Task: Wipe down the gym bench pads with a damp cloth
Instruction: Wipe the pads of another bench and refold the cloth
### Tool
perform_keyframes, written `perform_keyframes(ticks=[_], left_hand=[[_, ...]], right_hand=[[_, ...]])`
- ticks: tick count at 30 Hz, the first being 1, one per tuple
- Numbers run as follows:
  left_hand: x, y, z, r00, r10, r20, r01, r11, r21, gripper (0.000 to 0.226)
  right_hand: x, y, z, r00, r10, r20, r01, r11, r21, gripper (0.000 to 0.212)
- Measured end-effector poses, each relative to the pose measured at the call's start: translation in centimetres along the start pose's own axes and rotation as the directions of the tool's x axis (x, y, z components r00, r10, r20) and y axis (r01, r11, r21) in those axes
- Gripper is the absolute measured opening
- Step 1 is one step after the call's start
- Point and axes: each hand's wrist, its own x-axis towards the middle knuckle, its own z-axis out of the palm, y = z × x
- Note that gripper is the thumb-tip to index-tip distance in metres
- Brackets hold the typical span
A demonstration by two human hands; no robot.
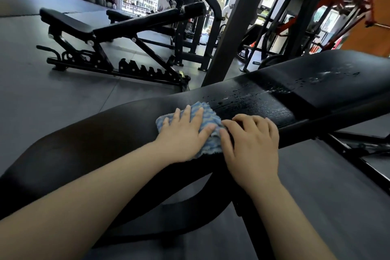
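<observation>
Two hands on a cloth on a black bench pad.

The left hand (pixel 183 133) lies flat, fingers spread, pressing the blue cloth (pixel 205 112) onto the long pad (pixel 105 133). The right hand (pixel 253 141) rests just beside it, fingers loosely bent, thumb touching the cloth's edge. Water drops (pixel 274 93) glisten on the pad beyond the cloth. Another bench (pixel 118 27) stands behind.

Both forearms are bare up to the frame edge, and the hands (pixel 183 133) carry no gloves, rings or watch.
</observation>
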Motion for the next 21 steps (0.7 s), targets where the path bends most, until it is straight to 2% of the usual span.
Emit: perform_keyframes(ticks=[7, 11, 15, 21], left_hand=[[8.7, -3.5, -0.8, 0.999, -0.038, -0.023, 0.038, 0.999, -0.024, 0.062], [12.6, -4.6, -1.8, 0.998, -0.066, -0.021, 0.064, 0.996, -0.069, 0.07], [13.3, -4.8, -2.5, 0.994, -0.109, -0.011, 0.107, 0.989, -0.106, 0.055], [10.7, -4.7, -1.9, 0.996, -0.087, -0.014, 0.085, 0.99, -0.109, 0.055]], right_hand=[[0.0, -0.6, 1.2, 0.998, 0.046, -0.04, -0.048, 0.999, -0.026, 0.036], [-0.1, -0.5, 1.5, 0.995, 0.048, -0.085, -0.05, 0.999, -0.018, 0.033], [-0.1, -0.4, 1.7, 0.995, 0.033, -0.093, -0.036, 0.999, -0.027, 0.033], [-0.1, -0.4, 1.6, 0.995, 0.039, -0.091, -0.042, 0.999, -0.031, 0.033]])
